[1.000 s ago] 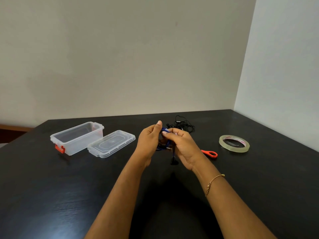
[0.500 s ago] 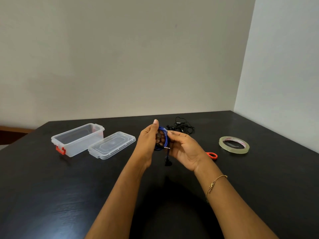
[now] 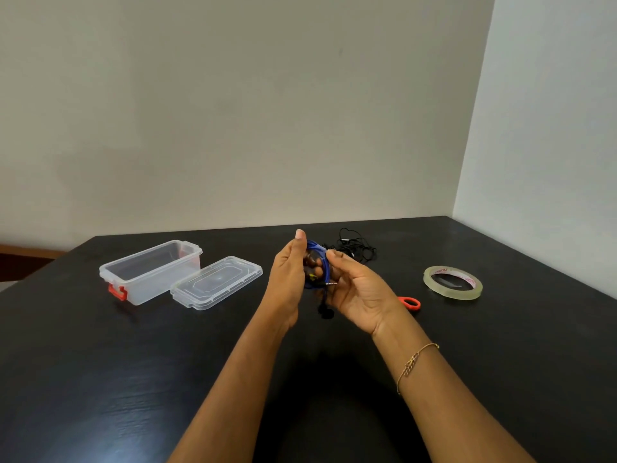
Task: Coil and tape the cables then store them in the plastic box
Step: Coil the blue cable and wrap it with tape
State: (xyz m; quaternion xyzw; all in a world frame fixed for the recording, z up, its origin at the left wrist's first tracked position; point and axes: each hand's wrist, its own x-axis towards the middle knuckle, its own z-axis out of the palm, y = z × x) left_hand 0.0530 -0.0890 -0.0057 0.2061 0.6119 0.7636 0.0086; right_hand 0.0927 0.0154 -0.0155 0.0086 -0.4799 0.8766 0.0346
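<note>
A coiled blue cable (image 3: pixel 320 262) sits between both hands above the middle of the black table (image 3: pixel 100 362). My left hand (image 3: pixel 288 279) grips the coil from the left, thumb up. My right hand (image 3: pixel 359 292) holds it from the right with fingertips on the loop; a metal plug and a dark earbud end hang below. A tangled black cable (image 3: pixel 355 248) lies on the table behind the hands. The clear plastic box (image 3: pixel 150 272) with a red latch stands open at the left, its lid (image 3: pixel 217 282) lying beside it. A roll of clear tape (image 3: pixel 453 282) lies to the right.
Orange-handled scissors (image 3: pixel 410 302) lie just right of my right wrist, partly hidden by it. Walls meet in a corner behind the table's far right. The table's left edge runs past the box.
My right hand has opened outward from over the coil, palm now turned up, so the blue loops show between the hands. The left hand has kept its grip.
</note>
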